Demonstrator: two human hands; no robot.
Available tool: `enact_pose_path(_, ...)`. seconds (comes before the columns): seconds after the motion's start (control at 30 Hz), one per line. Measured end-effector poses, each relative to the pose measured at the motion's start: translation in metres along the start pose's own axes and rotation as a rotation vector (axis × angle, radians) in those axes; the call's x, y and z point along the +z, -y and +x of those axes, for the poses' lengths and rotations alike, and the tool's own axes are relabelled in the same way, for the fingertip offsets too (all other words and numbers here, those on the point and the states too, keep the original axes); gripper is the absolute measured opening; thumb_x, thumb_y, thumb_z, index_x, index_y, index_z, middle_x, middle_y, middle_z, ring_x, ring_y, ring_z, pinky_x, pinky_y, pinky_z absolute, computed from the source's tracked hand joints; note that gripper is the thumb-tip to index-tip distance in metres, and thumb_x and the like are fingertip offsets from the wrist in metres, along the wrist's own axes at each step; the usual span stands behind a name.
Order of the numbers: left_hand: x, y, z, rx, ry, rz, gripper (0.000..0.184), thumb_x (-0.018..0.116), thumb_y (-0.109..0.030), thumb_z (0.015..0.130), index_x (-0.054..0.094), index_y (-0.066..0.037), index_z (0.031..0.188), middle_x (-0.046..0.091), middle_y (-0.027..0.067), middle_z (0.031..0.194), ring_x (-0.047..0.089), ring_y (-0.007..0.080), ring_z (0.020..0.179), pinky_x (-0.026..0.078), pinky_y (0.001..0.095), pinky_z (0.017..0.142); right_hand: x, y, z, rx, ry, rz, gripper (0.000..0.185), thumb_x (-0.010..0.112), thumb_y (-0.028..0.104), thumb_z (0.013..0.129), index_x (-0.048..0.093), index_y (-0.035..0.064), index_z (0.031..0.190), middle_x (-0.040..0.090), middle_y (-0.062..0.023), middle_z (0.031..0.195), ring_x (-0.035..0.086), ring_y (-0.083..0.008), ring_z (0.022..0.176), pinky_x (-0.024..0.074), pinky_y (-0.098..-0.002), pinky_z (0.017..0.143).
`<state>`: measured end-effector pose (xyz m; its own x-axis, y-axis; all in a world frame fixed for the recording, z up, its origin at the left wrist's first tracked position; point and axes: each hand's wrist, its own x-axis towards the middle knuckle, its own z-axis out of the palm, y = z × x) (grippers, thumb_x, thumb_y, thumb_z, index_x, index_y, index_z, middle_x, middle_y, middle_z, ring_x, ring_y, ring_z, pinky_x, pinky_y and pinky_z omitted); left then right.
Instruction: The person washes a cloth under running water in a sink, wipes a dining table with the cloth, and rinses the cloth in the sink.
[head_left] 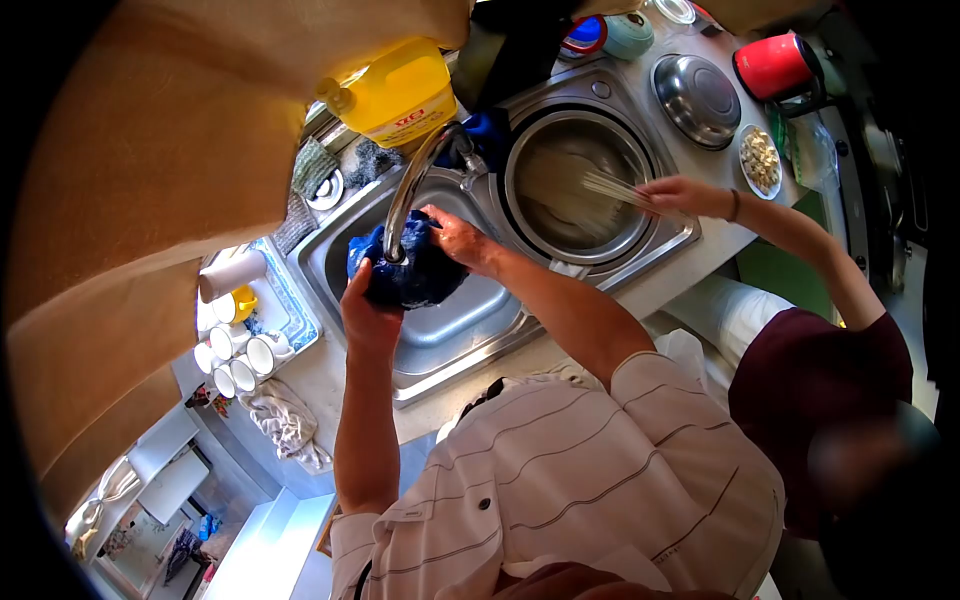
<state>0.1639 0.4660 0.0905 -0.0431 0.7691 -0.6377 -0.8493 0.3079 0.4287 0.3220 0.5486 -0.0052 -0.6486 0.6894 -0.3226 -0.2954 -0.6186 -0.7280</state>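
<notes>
A wet dark blue cloth (425, 275) is bunched up under the curved faucet (408, 190), over the left basin (455, 335) of the steel sink. My left hand (372, 308) grips the cloth at its near left edge. My right hand (462, 240) is closed on its upper right side, and some fingers are hidden by the folds. The faucet's spout end sits right over the cloth, between my hands.
A co-worker's hand (685, 196) holds pale thin strands in a round metal pan (517, 190) in the right basin. A yellow jug (405, 95) stands behind the faucet. Several white mugs (268, 352) lie on a tray at left; a red kettle (775, 68) stands at right.
</notes>
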Motion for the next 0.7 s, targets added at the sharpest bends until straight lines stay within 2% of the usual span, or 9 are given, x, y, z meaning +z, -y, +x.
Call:
enact_pose_path(0.1,-0.022,0.005,0.02,0.001,-0.136,0.01,0.037,0.048,-0.025,0.102,0.058,-0.004,0.13,0.066,0.0152,0.125,0.061,0.0303,0.122,0.041,0.0525,0.112,0.014,0.019,0.003,0.034,-0.049,-0.358,0.029,0.058,0.021,0.101,0.06,0.0061,0.126,0.066,-0.0059,0.114,0.061,-0.0131,0.106,0.0487,-0.0271,0.096)
enact_pose_path(0.17,-0.046,0.01,0.036,-0.094,-0.059,-0.041,0.036,0.048,-0.027,0.102,0.059,-0.005,0.128,0.068,0.0135,0.122,0.062,0.0293,0.121,0.044,0.0518,0.11,0.022,0.023,0.003,0.05,0.085,-0.242,0.029,0.063,0.025,0.098,0.064,0.0062,0.12,0.067,-0.0029,0.106,0.059,-0.0096,0.1,0.0478,-0.0238,0.091)
enact_pose_path(0.27,-0.062,0.026,0.055,-0.049,-0.081,0.107,0.032,0.049,-0.03,0.103,0.061,-0.006,0.122,0.068,0.008,0.114,0.066,0.0238,0.106,0.054,0.0385,0.094,0.054,0.056,-0.014,0.215,0.148,-0.245,0.042,0.072,0.036,0.089,0.065,0.0043,0.116,0.068,-0.0056,0.098,0.062,-0.0129,0.086,0.0507,-0.0259,0.081)
enact_pose_path(0.3,-0.06,0.032,0.059,0.007,-0.078,0.139,0.029,0.051,-0.029,0.102,0.062,-0.007,0.118,0.069,0.0068,0.108,0.067,0.0218,0.101,0.055,0.0363,0.091,0.056,0.053,-0.012,0.185,0.09,-0.6,0.055,0.076,0.046,0.087,0.064,0.0038,0.12,0.067,-0.008,0.103,0.063,-0.0137,0.091,0.0531,-0.0279,0.083)
enact_pose_path(0.33,-0.057,0.034,0.061,0.133,-0.004,0.415,0.022,0.053,-0.025,0.101,0.063,-0.008,0.111,0.067,0.0046,0.097,0.066,0.0184,0.09,0.055,0.0339,0.084,0.058,0.051,-0.012,0.204,0.15,-0.453,0.06,0.077,0.046,0.084,0.062,0.0034,0.124,0.067,-0.0099,0.104,0.063,-0.0169,0.094,0.0512,-0.0304,0.087)
enact_pose_path(0.4,-0.072,0.03,0.072,0.184,0.113,0.6,0.029,0.05,-0.032,0.103,0.061,-0.009,0.117,0.066,0.0056,0.104,0.064,0.0185,0.095,0.054,0.0348,0.087,0.063,0.046,-0.012,0.221,0.208,-0.307,0.066,0.078,0.047,0.082,0.06,0.003,0.128,0.067,-0.0119,0.106,0.063,-0.02,0.097,0.0493,-0.0329,0.09)
enact_pose_path(0.5,-0.08,0.032,0.074,0.069,0.08,0.387,0.03,0.051,-0.031,0.102,0.062,-0.008,0.116,0.067,0.0066,0.105,0.066,0.0196,0.095,0.055,0.0357,0.087,0.063,0.034,-0.008,0.379,0.201,-0.279,0.077,0.081,0.053,0.077,0.059,0.001,0.13,0.067,-0.0135,0.108,0.063,-0.0222,0.102,0.0468,-0.0358,0.096)
enact_pose_path(0.6,-0.065,0.035,0.074,-0.058,0.002,0.122,0.03,0.052,-0.031,0.102,0.062,-0.006,0.115,0.068,0.0076,0.106,0.067,0.0206,0.096,0.056,0.0366,0.087,0.062,0.027,-0.004,0.255,0.244,-0.32,0.087,0.081,0.059,0.074,0.057,-0.0002,0.132,0.067,-0.0172,0.111,0.063,-0.0249,0.105,0.0456,-0.0358,0.099)
enact_pose_path(0.7,-0.057,0.04,0.075,-0.138,-0.012,-0.012,0.03,0.053,-0.031,0.101,0.063,-0.005,0.114,0.069,0.0086,0.108,0.068,0.0216,0.096,0.057,0.0375,0.087,0.063,0.026,-0.006,-0.187,0.095,-1.15,0.052,0.071,0.05,0.084,0.066,0.0104,0.118,0.067,-0.0156,0.118,0.068,-0.0352,0.099,0.0544,-0.0426,0.083)
